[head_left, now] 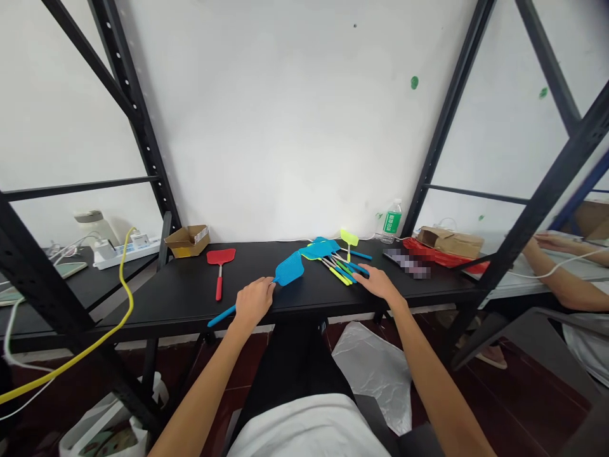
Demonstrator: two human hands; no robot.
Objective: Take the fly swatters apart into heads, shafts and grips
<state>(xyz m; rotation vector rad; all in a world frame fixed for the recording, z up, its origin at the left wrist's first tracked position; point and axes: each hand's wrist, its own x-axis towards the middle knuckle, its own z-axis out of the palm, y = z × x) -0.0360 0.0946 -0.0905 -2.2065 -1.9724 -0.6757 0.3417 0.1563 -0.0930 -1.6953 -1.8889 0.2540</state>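
Note:
My left hand point(255, 299) is wrapped round the handle of a blue fly swatter point(289, 269), whose mesh head points right. That head meets a pile of fly swatters point(320, 247) with blue and yellow-green heads and a fan of blue, green and yellow handles. My right hand point(378, 282) reaches in at the handle ends with its fingers apart, beside a blue handle point(359, 267). Whether it touches that handle I cannot tell. A red fly swatter point(221, 257) lies alone to the left. Behind the pile is a small yellow-green fly swatter point(349, 238).
On the black table point(181, 295) stand an open cardboard box point(188, 242) and a water bottle point(392, 222). A blurred-out flat item point(406, 261) and red packaging point(440, 255) lie right. A yellow cable point(124, 279) crosses the left rack post. Another person's arm point(547, 276) shows far right.

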